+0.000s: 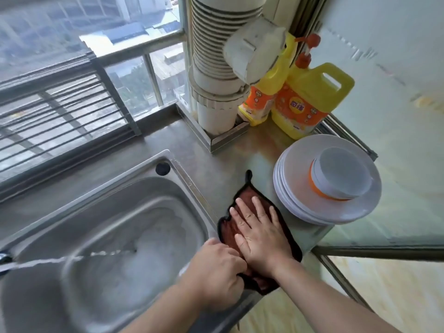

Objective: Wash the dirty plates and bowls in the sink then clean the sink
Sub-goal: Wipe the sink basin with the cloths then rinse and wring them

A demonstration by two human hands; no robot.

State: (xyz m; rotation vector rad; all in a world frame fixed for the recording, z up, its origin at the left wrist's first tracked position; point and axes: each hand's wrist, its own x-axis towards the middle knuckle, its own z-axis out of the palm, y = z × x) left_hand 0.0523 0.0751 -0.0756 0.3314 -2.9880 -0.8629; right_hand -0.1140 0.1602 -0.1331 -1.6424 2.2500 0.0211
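Plates [300, 200] and bowl [341, 174] stacked clean at desk's right edge; sink [187, 179] empty, sudsy, water running. Your right hand [259, 234] flat, fingers spread on cloth [245, 195]; left hand [216, 272] fingers pinch cloth's near edge. Rinse sink next.

The yellow detergent jug's [310, 102] orange label text is too blurred to read.

Two yellow detergent bottles [298, 102] with orange labels stand side by side at the back of the steel worktop [240, 150], beside a white ribbed duct [213, 68] in the corner; a metal rack [60, 109] of thin bars runs along the window [134, 44]; pale glass panels [396, 92] lie to the right.
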